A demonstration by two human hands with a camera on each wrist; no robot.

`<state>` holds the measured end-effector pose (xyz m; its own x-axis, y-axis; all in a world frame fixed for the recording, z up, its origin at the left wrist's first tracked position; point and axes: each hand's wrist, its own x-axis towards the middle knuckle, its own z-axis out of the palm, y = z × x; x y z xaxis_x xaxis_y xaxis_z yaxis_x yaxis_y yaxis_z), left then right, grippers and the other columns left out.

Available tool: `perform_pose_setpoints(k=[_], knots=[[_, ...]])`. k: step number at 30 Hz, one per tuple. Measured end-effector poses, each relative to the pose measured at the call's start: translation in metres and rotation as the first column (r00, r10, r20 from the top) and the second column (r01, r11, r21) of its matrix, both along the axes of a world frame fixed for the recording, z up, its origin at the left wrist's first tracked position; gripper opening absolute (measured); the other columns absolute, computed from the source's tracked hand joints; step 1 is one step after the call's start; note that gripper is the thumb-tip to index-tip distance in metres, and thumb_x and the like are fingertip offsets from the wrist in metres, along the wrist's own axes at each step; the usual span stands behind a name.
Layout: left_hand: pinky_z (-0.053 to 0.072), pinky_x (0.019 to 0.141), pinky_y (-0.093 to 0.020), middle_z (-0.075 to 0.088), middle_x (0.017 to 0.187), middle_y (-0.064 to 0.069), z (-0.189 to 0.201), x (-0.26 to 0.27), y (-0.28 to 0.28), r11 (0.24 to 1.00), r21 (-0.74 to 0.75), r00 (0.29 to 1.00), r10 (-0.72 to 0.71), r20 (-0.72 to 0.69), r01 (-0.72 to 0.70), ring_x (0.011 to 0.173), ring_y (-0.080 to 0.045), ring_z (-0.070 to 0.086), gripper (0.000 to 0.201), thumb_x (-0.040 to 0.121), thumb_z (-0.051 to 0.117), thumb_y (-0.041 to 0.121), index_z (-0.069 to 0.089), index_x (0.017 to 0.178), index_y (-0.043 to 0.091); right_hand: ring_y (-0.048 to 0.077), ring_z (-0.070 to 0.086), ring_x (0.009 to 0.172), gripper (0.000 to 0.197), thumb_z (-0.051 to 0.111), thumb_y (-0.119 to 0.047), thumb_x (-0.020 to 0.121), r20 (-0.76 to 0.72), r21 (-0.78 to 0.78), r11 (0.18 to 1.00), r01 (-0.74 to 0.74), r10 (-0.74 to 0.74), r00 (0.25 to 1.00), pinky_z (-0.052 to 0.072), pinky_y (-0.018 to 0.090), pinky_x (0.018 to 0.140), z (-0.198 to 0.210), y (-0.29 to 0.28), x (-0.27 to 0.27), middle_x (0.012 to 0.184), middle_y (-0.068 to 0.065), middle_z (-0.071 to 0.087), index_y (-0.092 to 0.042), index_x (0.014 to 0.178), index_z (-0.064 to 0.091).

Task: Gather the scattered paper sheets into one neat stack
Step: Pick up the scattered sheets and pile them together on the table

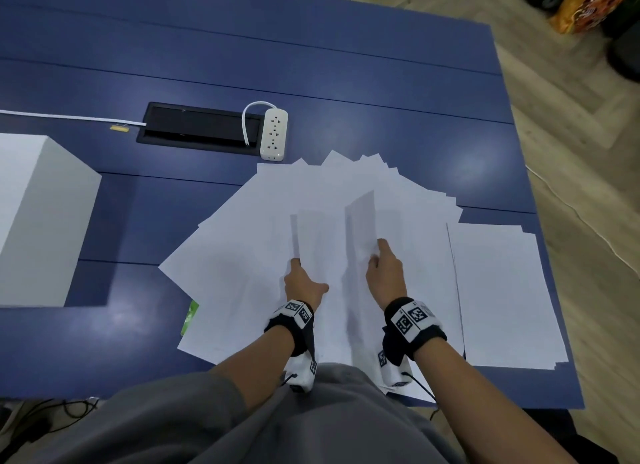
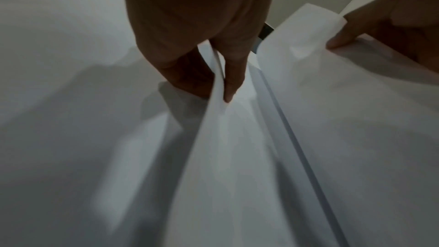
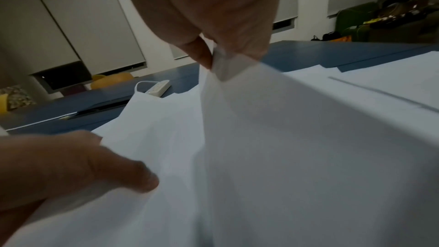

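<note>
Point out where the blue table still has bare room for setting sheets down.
Bare table runs across the far side, beyond the power strip and cable hatch. A smaller bare patch lies between the white box and the fanned sheets. The near right is crowded: fan, squared stack, left hand, right hand.

**White sheets fanned and partly lifted on the blue desk**

A broad fan of plain white paper sheets (image 1: 277, 221) is spread across the near middle of the desk (image 1: 346, 83), its corners splayed from about 9 o'clock round to 2 o'clock, each sheet overlapping the next. At the centre of the fan, two sheets are raised off the pile: one lifted sheet (image 1: 317, 242) is stood on edge at 11 o'clock, and a second lifted sheet (image 1: 362, 224) is curled upward at 1 o'clock. A squarer stack (image 1: 502, 290) is laid flat at 3 o'clock, its edges slightly staggered, just beside the fan.
</note>
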<state>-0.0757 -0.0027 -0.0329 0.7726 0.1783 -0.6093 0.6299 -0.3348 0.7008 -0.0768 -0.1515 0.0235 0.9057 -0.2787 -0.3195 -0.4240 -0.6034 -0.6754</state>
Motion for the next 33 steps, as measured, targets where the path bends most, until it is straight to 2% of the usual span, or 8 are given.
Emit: perform_pose_setpoints(k=[4,9,14,18,20,23,29,33], knots=[[0.048,0.067,-0.026,0.059,0.097,-0.005,-0.001,-0.001,0.004,1.000,-0.011,1.000,-0.001,0.031,0.001,0.081,-0.022,0.059,0.058,0.065,0.079,0.004,0.047,0.114,0.006,0.034,0.060,0.075,0.028,0.034,-0.005,0.097,0.068,-0.062,0.993,0.099,-0.095,0.993,0.051,0.039,0.069,0.008,-0.017,0.013,0.085,0.016,0.060,-0.006,0.123,0.045],[0.044,0.072,-0.022,0.058,0.101,-0.007,0.003,0.001,0.019,0.998,-0.061,0.998,0.003,0.067,0.001,0.084,-0.018,0.055,0.050,0.075,0.072,0.000,0.047,0.119,0.003,0.032,0.056,0.068,0.026,0.036,-0.001,0.095,0.118,-0.124,0.989,0.083,-0.068,0.991,0.048,0.035,0.060,0.023,-0.027,0.025,0.078,0.014,0.059,-0.004,0.119,0.046],[0.045,0.079,-0.023,0.058,0.114,-0.007,0.008,0.005,0.026,0.990,-0.136,0.995,0.057,0.084,-0.045,0.092,-0.018,0.057,0.072,0.080,0.067,0.001,0.026,0.139,0.012,0.028,0.052,0.065,0.027,0.036,0.000,0.094,0.065,-0.123,0.992,0.011,-0.003,0.998,0.040,0.028,0.055,0.024,-0.021,0.028,0.076,0.011,0.056,-0.005,0.119,0.045],[0.046,0.093,-0.028,0.053,0.127,-0.006,0.006,0.009,0.011,0.992,-0.102,0.995,0.083,0.047,-0.078,0.110,-0.022,0.055,0.099,0.070,0.083,0.019,0.017,0.143,0.019,0.028,0.053,0.066,0.025,0.036,0.000,0.094,0.026,-0.067,0.998,-0.018,0.020,0.999,0.042,0.029,0.055,0.019,-0.014,0.027,0.081,0.016,0.058,-0.003,0.117,0.045],[0.043,0.103,-0.037,0.047,0.138,-0.009,0.000,0.009,0.001,0.999,-0.023,0.999,0.031,0.024,-0.030,0.123,-0.026,0.050,0.115,0.061,0.089,0.016,0.012,0.145,0.023,0.024,0.052,0.064,0.025,0.035,0.000,0.094,0.001,-0.030,0.999,-0.023,0.023,1.000,0.041,0.028,0.053,0.019,-0.013,0.026,0.079,0.012,0.056,-0.003,0.117,0.045],[0.041,0.105,-0.035,0.042,0.143,-0.010,-0.004,0.009,-0.005,0.991,0.079,0.994,-0.108,0.023,0.106,0.127,-0.026,0.046,0.126,0.057,0.089,0.004,0.006,0.148,0.025,0.016,0.047,0.059,0.025,0.034,-0.001,0.094,-0.029,-0.016,0.999,-0.029,0.029,0.999,0.037,0.025,0.049,0.018,-0.013,0.026,0.072,0.002,0.049,-0.006,0.116,0.045],[0.054,0.074,-0.035,0.061,0.107,-0.014,0.000,0.015,0.003,0.984,0.138,0.993,-0.111,-0.041,0.115,0.082,-0.026,0.059,0.091,0.071,0.075,-0.005,0.020,0.140,0.018,0.025,0.045,0.057,0.025,0.038,0.001,0.092,0.017,-0.166,0.986,0.027,-0.025,1.000,0.038,0.030,0.053,0.020,-0.027,0.034,0.063,0.005,0.045,-0.003,0.116,0.046],[0.053,0.076,-0.031,0.057,0.117,-0.012,-0.001,0.013,0.015,0.992,0.058,0.994,-0.110,-0.011,0.111,0.091,-0.026,0.061,0.063,0.074,0.072,0.000,0.038,0.127,0.009,0.028,0.042,0.055,0.009,0.042,-0.003,0.090,0.009,-0.256,0.965,-0.055,0.059,0.998,0.032,0.030,0.049,0.025,-0.021,0.040,0.061,0.005,0.043,-0.006,0.098,0.043]])
